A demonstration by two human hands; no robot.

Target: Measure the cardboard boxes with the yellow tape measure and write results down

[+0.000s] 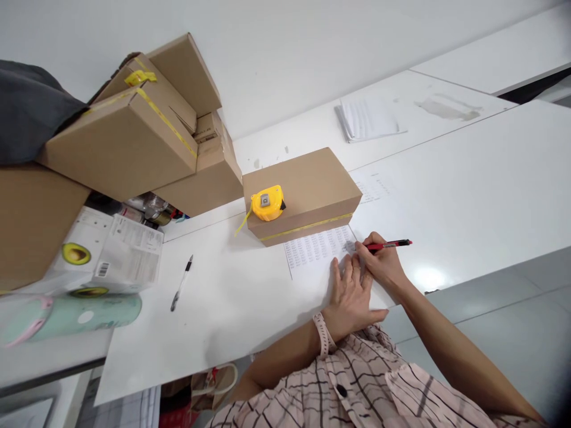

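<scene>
My right hand (379, 258) grips a red pen (389, 244), its tip end down at the right side of a sheet of paper (312, 249) covered in columns of writing. Flat on the lower part of that sheet, with fingers spread, rests my left hand (351, 294). A closed cardboard box (307, 181) with a yellow strip along its side sits just beyond, over part of the paper. On top of the box lies a yellow tape measure (268, 203), its end tab hanging off the left edge.
Several cardboard boxes (134, 131) are stacked at the left, by an avocado-printed carton (107, 249) and a mint bottle (98, 314). A black-capped pen (182, 282) lies on the white table (241, 309). Papers (368, 119) lie near the wall.
</scene>
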